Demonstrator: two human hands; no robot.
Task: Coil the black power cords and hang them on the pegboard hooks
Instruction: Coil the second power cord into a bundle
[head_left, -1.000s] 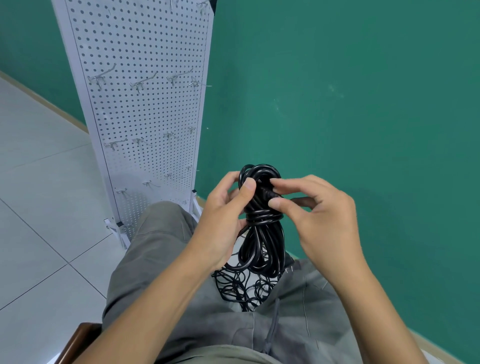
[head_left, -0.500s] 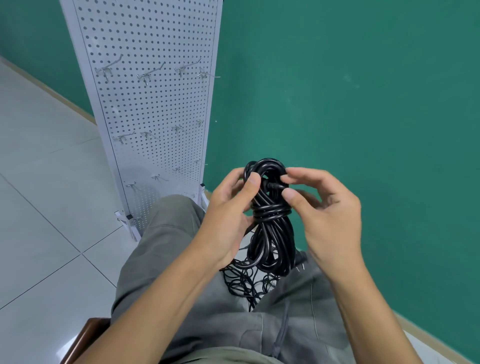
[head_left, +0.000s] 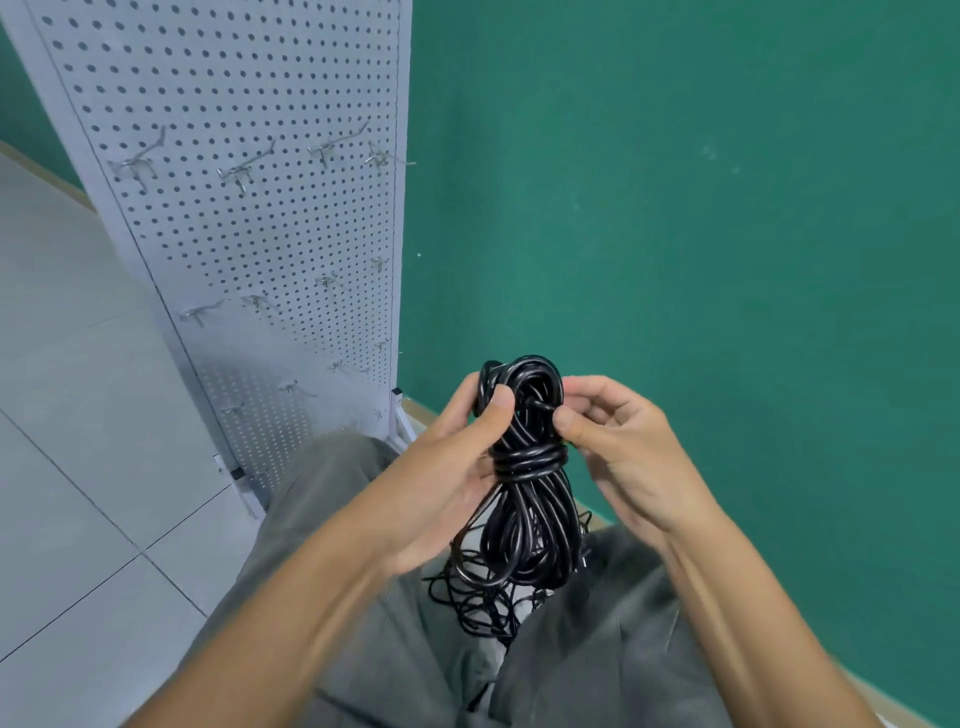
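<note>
A coiled black power cord (head_left: 524, 499) hangs upright in front of me, bound at its waist by a few turns of its own cable. My left hand (head_left: 452, 467) grips the coil from the left, thumb over the upper loop. My right hand (head_left: 618, 441) pinches the cord's end at the top loop from the right. A white pegboard (head_left: 249, 218) stands to the left with several bare metal hooks (head_left: 241, 169) in rows. A loose tangle of thinner black cord (head_left: 483, 603) lies below the coil between my knees.
A green wall (head_left: 701, 234) fills the right and back. Pale floor tiles (head_left: 67, 467) spread to the left. My grey-trousered legs (head_left: 322, 519) reach toward the pegboard's white foot (head_left: 249, 499).
The view has drifted right and down, so the pegboard sits further left. My right fingers have curled in tighter on the cord end at the top loop. The coil stays in both hands.
</note>
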